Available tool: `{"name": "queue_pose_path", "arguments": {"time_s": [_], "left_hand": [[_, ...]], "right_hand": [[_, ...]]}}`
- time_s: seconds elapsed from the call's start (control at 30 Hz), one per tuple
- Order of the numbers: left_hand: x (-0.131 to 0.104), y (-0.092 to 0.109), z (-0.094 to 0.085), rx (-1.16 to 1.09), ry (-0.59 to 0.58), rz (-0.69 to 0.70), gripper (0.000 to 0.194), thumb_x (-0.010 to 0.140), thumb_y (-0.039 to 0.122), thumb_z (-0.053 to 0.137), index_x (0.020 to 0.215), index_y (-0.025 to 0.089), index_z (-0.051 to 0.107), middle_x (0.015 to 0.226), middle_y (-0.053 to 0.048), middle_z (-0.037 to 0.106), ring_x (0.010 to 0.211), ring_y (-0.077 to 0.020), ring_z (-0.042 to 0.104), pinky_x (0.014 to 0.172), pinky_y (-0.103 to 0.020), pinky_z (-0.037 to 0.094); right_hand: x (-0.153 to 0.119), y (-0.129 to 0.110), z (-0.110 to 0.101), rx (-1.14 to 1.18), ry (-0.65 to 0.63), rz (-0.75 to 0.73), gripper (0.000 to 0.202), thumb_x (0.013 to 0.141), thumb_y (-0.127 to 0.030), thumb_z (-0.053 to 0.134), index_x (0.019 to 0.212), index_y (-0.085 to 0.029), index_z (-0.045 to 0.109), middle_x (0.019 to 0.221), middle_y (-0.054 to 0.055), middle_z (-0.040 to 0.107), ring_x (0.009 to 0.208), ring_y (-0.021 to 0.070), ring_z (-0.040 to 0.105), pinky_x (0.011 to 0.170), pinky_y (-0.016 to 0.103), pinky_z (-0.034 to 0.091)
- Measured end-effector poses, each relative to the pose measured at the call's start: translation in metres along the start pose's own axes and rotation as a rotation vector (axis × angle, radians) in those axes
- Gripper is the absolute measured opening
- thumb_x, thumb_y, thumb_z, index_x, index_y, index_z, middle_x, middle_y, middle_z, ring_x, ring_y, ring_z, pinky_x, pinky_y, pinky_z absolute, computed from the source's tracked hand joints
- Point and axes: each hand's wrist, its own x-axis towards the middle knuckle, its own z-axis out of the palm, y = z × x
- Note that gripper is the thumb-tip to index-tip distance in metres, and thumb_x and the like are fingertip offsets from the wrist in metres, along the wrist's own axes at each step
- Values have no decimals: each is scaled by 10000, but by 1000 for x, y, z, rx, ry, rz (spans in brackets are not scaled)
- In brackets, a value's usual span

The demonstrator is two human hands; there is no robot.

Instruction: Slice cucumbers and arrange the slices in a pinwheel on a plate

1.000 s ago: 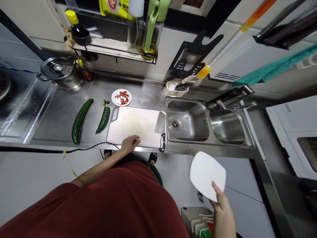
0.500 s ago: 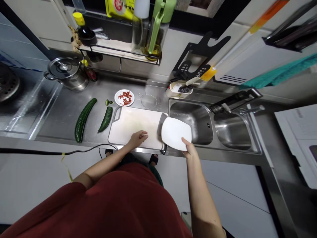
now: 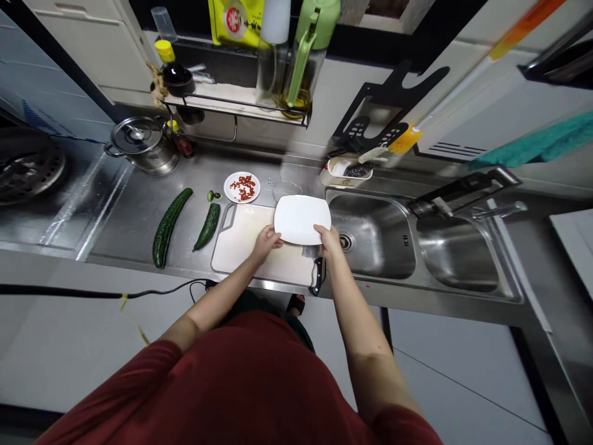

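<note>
A white plate (image 3: pixel 302 219) is held above the right part of the cutting board (image 3: pixel 245 247). My right hand (image 3: pixel 328 240) grips its lower right edge, thumb on top. At the lower left edge, my left hand (image 3: pixel 267 241) has its fingers closed against the rim. Under the plate, a cleaver lies on the board's right end, its black handle (image 3: pixel 317 276) toward the counter edge. A long cucumber (image 3: pixel 171 227) and a shorter cucumber (image 3: pixel 207 227) lie left of the board. Behind the board sits a small plate (image 3: pixel 241 187) with red chopped pieces.
A double sink (image 3: pixel 375 238) is to the right, with a faucet (image 3: pixel 463 193) behind it. A lidded pot (image 3: pixel 143 145) stands back left. Behind the plate is a clear glass bowl (image 3: pixel 286 187). Bottles stand on a wall shelf (image 3: pixel 231 102).
The white plate has moved left from the sink's edge to over the board, in my right hand. My left hand has come to its left edge. The view has shifted slightly.
</note>
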Motion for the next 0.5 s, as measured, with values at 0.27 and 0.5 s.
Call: {"name": "queue_pose_path", "arguments": {"time_s": [0.27, 0.5], "left_hand": [[46, 12, -12, -34, 139, 53, 264, 782, 182, 590, 1039, 126, 562, 654, 33, 581, 560, -60, 583, 597, -196, 503], [87, 25, -17, 97, 254, 33, 194, 762, 151, 614, 948, 116, 572, 593, 42, 570, 515, -57, 565, 582, -197, 508]], "right_hand": [[25, -10, 22, -370, -266, -116, 379, 693, -174, 665, 1034, -196, 502, 633, -47, 598, 405, 81, 464, 369, 182, 361], [68, -3, 45, -582, -239, -277, 418, 750, -265, 669, 1126, -179, 508, 823, 17, 660, 628, 141, 600, 599, 303, 536]]}}
